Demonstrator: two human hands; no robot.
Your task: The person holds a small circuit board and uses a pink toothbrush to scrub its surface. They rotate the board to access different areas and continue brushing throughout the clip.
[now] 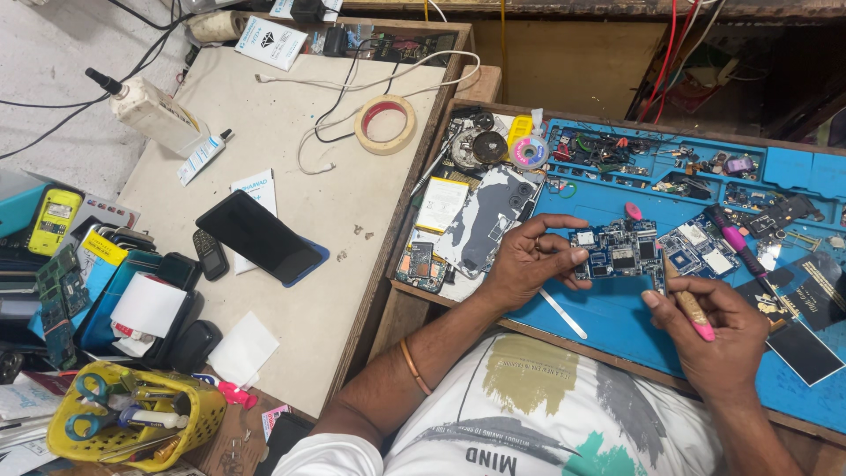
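2 hands [529, 260], circuit board [617, 251] lengthwise left-right, brush [692, 308]

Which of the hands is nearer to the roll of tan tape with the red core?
Left. The left hand sits below and right of the roll of tan tape; the right hand is much farther right.
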